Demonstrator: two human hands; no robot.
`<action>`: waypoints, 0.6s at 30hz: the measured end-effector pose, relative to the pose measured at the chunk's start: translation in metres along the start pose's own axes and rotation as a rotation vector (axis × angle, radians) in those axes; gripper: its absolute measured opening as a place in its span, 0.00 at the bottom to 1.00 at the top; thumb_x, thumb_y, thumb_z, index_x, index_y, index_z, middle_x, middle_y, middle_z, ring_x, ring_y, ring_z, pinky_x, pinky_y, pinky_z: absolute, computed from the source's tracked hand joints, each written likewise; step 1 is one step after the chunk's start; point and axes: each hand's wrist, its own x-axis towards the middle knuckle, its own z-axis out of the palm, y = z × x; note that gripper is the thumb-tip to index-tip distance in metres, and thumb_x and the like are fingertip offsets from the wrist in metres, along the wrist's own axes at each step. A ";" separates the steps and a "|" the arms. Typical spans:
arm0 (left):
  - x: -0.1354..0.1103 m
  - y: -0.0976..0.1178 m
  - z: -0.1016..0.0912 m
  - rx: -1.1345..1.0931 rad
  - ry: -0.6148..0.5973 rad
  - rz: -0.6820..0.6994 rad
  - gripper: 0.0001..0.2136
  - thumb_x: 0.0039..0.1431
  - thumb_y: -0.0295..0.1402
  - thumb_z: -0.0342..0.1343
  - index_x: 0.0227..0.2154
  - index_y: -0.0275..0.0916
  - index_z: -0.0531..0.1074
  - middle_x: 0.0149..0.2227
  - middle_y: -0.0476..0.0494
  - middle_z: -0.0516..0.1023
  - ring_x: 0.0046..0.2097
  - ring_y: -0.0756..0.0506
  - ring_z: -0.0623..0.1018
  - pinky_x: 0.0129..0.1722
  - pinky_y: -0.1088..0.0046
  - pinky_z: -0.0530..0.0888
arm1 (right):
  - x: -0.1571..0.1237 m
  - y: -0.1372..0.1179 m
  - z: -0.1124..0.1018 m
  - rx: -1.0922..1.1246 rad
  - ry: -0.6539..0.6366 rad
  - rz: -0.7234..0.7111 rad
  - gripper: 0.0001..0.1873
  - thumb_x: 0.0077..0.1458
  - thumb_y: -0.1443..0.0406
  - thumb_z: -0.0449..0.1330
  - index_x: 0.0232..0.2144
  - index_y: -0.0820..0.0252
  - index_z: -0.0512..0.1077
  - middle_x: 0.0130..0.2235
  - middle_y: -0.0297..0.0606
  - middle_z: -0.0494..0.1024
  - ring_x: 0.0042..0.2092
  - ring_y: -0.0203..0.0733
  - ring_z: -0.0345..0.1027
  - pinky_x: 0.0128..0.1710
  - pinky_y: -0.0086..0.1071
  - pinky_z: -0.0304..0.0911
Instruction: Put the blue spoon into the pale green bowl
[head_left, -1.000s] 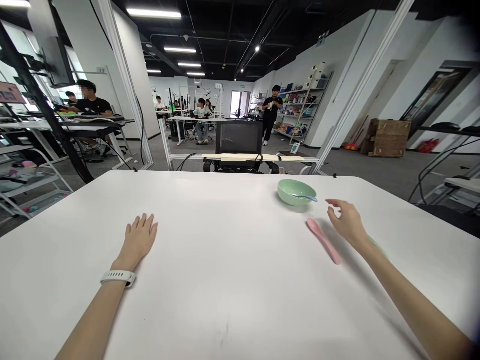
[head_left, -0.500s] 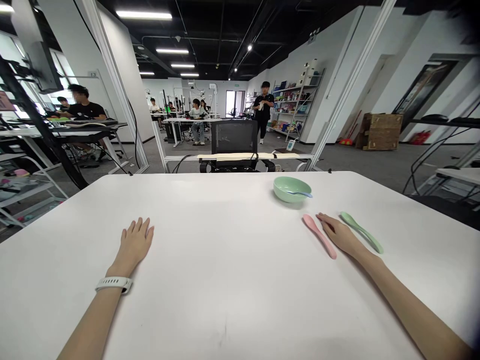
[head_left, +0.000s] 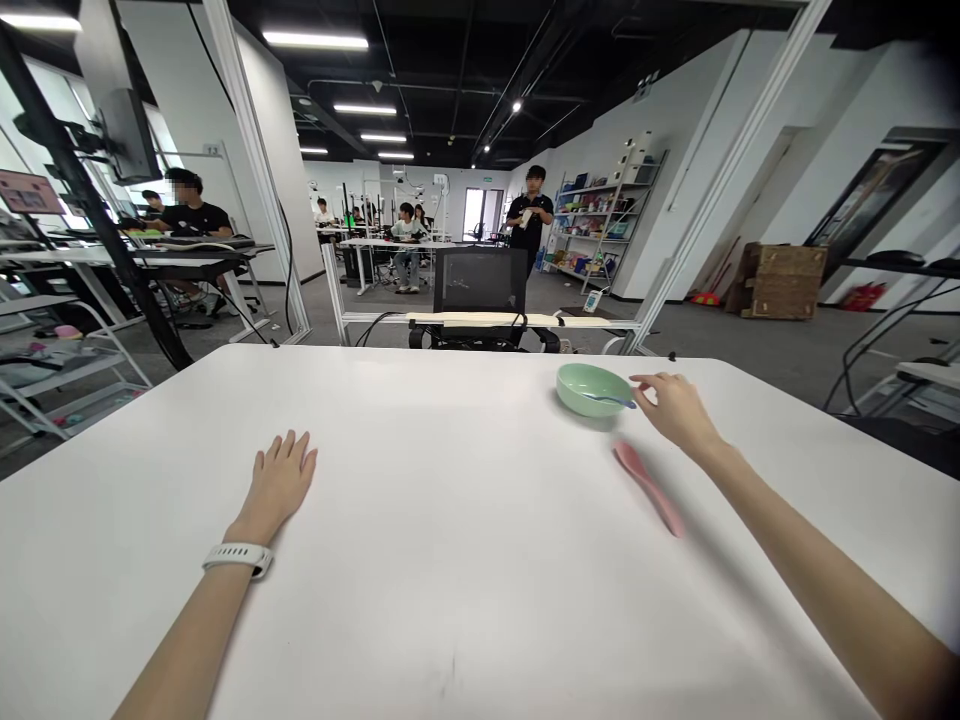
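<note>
On the table's left side (head_left: pixel 457 420), what do you see?

A seated person (head_left: pixel 191 215) in black sits at a bench beyond the table; nearer, on the tabletop, the left hand (head_left: pixel 281 483) lies palm down, its fingers (head_left: pixel 283 445) relaxed, slightly spread and holding nothing; a white watch (head_left: pixel 237 558) circles the wrist.

And beyond the table's far edge, toward the middle?

A black mesh chair (head_left: pixel 480 282) faces away just past that edge; farther off, a standing person (head_left: pixel 529 215) holds something white at chest height; shelves (head_left: pixel 592 222) of assorted goods stand to that person's right in the picture.

What about the table's right side?

A green bowl (head_left: pixel 592 390) sits near the far edge; a blue spoon (head_left: pixel 611 401) rests in it, its end reaching the rim; a pink spoon (head_left: pixel 649 488) lies diagonally on the tabletop, nearer than the bowl, with its narrow end toward it.

And the right hand?

The right hand (head_left: pixel 679 412) is just beside the bowl, above the pink spoon and apart from it; its fingers (head_left: pixel 645 381) are open, lightly curved and grasp nothing; I can't tell whether they touch the bowl.

Anything farther right?

A wooden crate (head_left: pixel 782 282) stands on the floor beyond the table.
</note>
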 end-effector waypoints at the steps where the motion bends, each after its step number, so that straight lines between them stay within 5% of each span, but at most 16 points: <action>1: 0.000 0.000 -0.001 0.002 -0.008 0.000 0.34 0.75 0.41 0.33 0.74 0.31 0.67 0.77 0.27 0.66 0.78 0.29 0.64 0.76 0.40 0.61 | 0.011 -0.005 -0.001 -0.048 -0.047 0.004 0.21 0.71 0.62 0.54 0.51 0.65 0.84 0.54 0.62 0.84 0.57 0.62 0.73 0.60 0.51 0.64; 6: 0.001 0.001 -0.004 0.006 -0.055 -0.003 0.34 0.76 0.41 0.34 0.75 0.31 0.65 0.78 0.26 0.64 0.79 0.29 0.63 0.76 0.41 0.61 | 0.046 -0.020 0.011 -0.122 -0.216 0.038 0.14 0.65 0.58 0.65 0.32 0.58 0.86 0.40 0.55 0.87 0.53 0.63 0.78 0.56 0.51 0.65; 11: 0.001 0.003 -0.006 0.019 -0.055 -0.018 0.33 0.76 0.41 0.35 0.75 0.33 0.66 0.78 0.27 0.64 0.79 0.31 0.63 0.77 0.42 0.61 | 0.057 -0.022 0.017 -0.125 -0.352 0.072 0.12 0.61 0.61 0.65 0.28 0.57 0.86 0.33 0.49 0.86 0.40 0.56 0.81 0.45 0.43 0.68; 14: 0.000 0.004 -0.007 0.018 -0.072 -0.004 0.33 0.76 0.41 0.35 0.76 0.32 0.65 0.78 0.26 0.64 0.80 0.30 0.62 0.76 0.40 0.61 | 0.053 -0.023 0.009 -0.065 -0.289 0.087 0.15 0.62 0.60 0.62 0.32 0.61 0.87 0.33 0.49 0.86 0.37 0.53 0.80 0.38 0.39 0.66; 18: -0.001 0.004 -0.005 0.019 -0.054 -0.010 0.33 0.76 0.39 0.34 0.75 0.30 0.65 0.78 0.25 0.64 0.79 0.29 0.62 0.76 0.39 0.61 | 0.017 -0.040 -0.001 0.169 -0.011 0.123 0.20 0.63 0.58 0.59 0.44 0.64 0.87 0.40 0.50 0.88 0.37 0.49 0.78 0.38 0.38 0.65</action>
